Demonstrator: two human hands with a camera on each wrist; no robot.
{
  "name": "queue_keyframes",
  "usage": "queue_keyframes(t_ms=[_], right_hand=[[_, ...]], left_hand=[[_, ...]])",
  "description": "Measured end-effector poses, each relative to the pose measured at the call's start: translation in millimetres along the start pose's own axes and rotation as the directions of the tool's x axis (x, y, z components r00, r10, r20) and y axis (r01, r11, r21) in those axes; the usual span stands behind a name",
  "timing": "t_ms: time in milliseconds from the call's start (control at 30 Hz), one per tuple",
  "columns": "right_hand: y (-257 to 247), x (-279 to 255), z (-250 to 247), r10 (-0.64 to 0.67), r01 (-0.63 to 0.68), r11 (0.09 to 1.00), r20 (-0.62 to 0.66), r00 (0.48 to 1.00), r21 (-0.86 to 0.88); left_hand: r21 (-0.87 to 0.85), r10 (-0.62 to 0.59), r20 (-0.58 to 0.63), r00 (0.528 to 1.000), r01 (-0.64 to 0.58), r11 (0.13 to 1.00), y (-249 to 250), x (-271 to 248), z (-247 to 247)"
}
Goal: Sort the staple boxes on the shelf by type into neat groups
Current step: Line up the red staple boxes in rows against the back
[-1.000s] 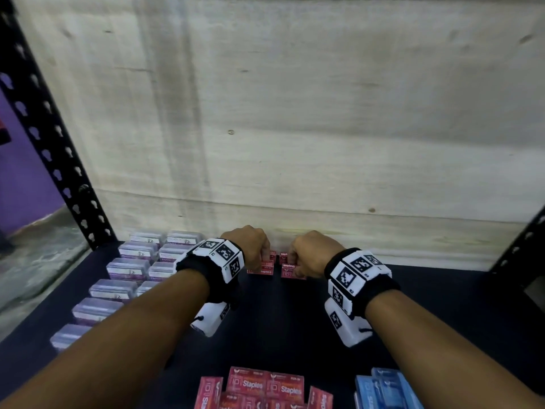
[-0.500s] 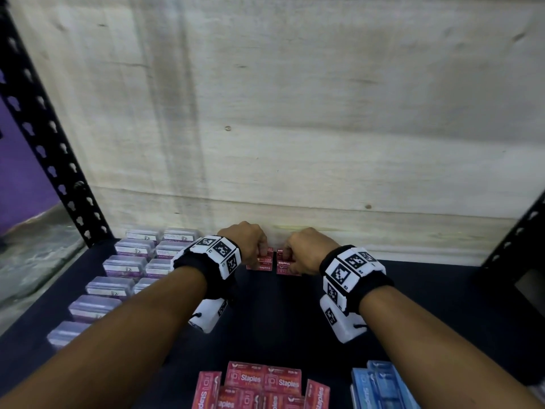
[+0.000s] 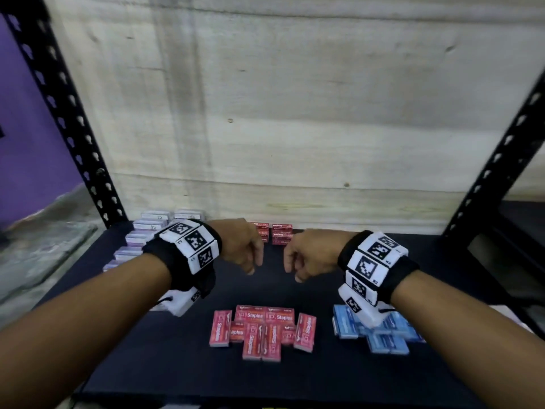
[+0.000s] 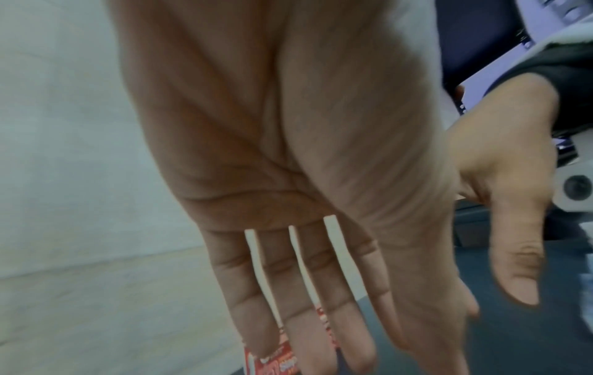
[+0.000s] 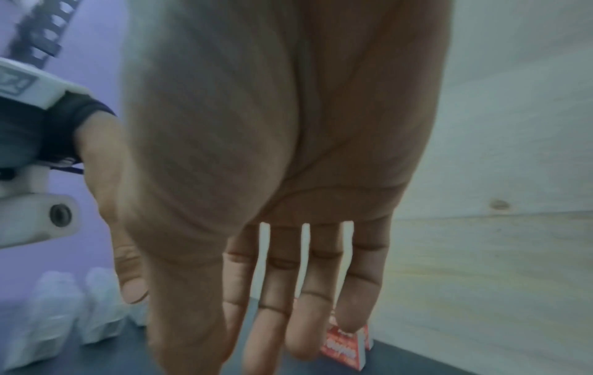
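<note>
A dark shelf (image 3: 295, 376) is seen from above, backed by a pale wooden board (image 3: 295, 113) and framed by black slotted posts. Two bare hands are held out over the middle of it. The left hand (image 3: 241, 246) and the right hand (image 3: 309, 253) are both empty: in the wrist views the fingers (image 4: 308, 291) are seen extended and slightly spread, with nothing held, so each grip is released.

Just beyond the fingertips, against the board, two short stacks of red staple boxes (image 3: 272, 233) are set side by side. At the left rear, pale purple boxes (image 3: 141, 234) are laid in two rows. Near the front edge a loose red pile (image 3: 262, 330) is spread out, some boxes turned crosswise and some overlapping. To its right, a blue pile (image 3: 380, 335) is partly hidden under the right wrist.

The sorting is judged partly done, since the front red and blue piles are grouped by colour but not yet neat.

The risks are judged as follows. The rear stacks could be toppled by a knuckle or wristband if the hands are drawn back low. Boxes from the blue pile could be swept off the near edge by the right forearm hanging over them. A box lifted from under an overlapping one could scatter its neighbours.
</note>
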State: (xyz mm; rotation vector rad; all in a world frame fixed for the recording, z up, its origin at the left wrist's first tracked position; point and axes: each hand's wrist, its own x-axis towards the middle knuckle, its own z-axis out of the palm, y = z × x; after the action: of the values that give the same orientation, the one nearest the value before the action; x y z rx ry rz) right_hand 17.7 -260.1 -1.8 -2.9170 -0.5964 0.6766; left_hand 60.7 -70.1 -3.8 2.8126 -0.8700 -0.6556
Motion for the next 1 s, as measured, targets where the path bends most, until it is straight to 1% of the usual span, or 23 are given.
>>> queue_keyframes(t_ms=[133,200,333,467,600,667,833,1000], right_hand=[[-14.5,-22.6,14.1,-0.077,0.079,0.996,0.072,0.994,-0.034],[-19.8,-31.4,21.5,-0.101,0.106,0.994,0.109,0.989,-0.041],[-25.9,-44.8,37.4,-0.114,0.125,0.990,0.157,0.981,-0.065],[-25.7,-52.5,50.3,-0.099,0.111,0.992,0.162,0.982,-0.064],[-23.2,-54.4,54.9,-0.099,0.107,0.993,0.140,0.985,-0.051],[-21.6,-53.8,55.7,-0.098,0.105,0.993,0.134,0.986,-0.047],[-19.8,-50.3,56.6,-0.090,0.095,0.995,0.124,0.988,-0.027],[-20.3,-48.5,53.2,-0.088,0.092,0.996,0.153,0.984,-0.021]], left_hand=[[0.010,0.029,0.093,0.995,-0.030,1.000,-0.2,-25.0,17.1],[0.072,0.034,0.117,0.992,-0.043,0.996,-1.0,-37.4,23.6],[0.223,0.080,0.180,0.980,-0.120,0.967,-3.3,-59.1,36.2],[0.301,0.124,0.195,0.973,-0.180,0.937,-8.0,-70.3,50.7],[0.291,0.194,0.203,0.960,-0.248,0.924,-11.9,-75.0,57.1],[0.289,0.192,0.191,0.963,-0.242,0.926,-13.8,-76.3,57.9],[0.344,0.126,0.158,0.979,-0.174,0.923,-14.8,-78.1,57.8],[0.299,0.094,0.148,0.984,-0.135,0.945,-15.2,-78.5,54.3]])
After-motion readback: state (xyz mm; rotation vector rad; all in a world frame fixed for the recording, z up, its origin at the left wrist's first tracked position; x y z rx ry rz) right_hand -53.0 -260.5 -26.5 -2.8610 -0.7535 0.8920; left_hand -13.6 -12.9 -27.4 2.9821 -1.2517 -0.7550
